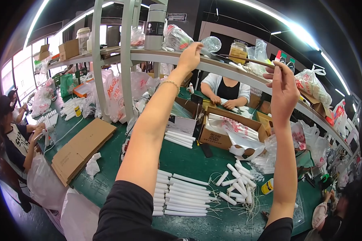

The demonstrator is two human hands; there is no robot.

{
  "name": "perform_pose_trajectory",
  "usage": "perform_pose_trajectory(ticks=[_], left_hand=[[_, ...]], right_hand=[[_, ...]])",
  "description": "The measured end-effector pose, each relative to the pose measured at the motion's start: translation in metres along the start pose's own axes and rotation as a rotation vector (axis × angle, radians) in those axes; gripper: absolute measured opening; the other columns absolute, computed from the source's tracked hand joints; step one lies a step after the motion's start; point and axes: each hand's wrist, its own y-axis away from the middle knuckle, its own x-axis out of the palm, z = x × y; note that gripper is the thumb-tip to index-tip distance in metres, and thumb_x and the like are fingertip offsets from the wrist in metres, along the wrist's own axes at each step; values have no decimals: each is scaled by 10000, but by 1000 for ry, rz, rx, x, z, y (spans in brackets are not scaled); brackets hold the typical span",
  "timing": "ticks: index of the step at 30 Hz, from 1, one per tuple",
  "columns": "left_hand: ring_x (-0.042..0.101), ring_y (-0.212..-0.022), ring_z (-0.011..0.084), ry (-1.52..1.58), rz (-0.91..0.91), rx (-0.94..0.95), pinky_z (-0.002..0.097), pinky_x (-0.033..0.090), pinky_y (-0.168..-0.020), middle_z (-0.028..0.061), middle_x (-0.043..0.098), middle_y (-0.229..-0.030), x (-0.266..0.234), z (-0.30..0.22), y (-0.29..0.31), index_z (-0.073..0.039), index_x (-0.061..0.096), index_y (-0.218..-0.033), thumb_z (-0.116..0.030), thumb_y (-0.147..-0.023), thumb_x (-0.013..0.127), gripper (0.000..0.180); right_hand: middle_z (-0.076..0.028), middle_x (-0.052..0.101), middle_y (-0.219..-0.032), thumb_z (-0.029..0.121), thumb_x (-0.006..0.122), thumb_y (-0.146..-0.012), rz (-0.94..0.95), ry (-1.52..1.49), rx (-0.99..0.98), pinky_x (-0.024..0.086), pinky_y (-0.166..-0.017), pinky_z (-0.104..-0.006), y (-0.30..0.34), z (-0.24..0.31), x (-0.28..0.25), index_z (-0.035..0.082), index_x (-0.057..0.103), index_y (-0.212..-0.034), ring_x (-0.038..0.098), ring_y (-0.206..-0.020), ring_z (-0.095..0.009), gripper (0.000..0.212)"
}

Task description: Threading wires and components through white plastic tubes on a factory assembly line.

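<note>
Both my arms are raised to the shelf [161, 56] above the table. My right hand [284, 90] pinches the end of a thin brown stick [251, 60], which runs leftward along the shelf. My left hand [189, 58] is at the shelf's edge beside a clear plastic bag with things in it [176, 38]. Its fingers look curled but are smeared by motion, so whether they hold anything is unclear. Below my arms, white tubes with thin cords [189, 197] lie in rows on the green table [120, 158]. A looser heap of white tubes [239, 182] lies to their right.
A grey canister [155, 26] and a lidded jar [238, 50] stand on the shelf. An open carton [217, 138] sits beneath it. Flat cardboard [82, 150] lies at left, a yellow-labelled bottle [267, 186] at right. A person [227, 90] works across the table; others sit at both sides.
</note>
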Motion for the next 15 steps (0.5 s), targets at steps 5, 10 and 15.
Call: perform_pose_trajectory(ticks=[5,10,15], left_hand=[[522,-1031,362,90,-179,276,402,399,-939,200,529,-1098,25,-112,39,-4,476,-1138,60,-678,494,464],[542,-980,345,113,-210,320,397,432,-863,170,561,-1064,33,-149,37,-42,493,-1138,8,-731,536,412],[606,-791,363,184,-112,101,439,479,-686,179,623,-750,37,-158,23,-18,590,-818,-132,-755,610,132]], right_hand=[[-82,673,-915,104,499,-952,95,51,-39,534,-671,-227,1,-8,-1,11,595,-1101,665,-829,-121,200],[-90,670,-897,109,507,-946,113,77,13,532,-692,-242,6,-16,19,-1,590,-1062,668,-846,-138,181],[-122,646,-847,130,524,-935,161,227,-119,498,-635,-285,2,-14,34,13,582,-973,654,-721,-182,136]])
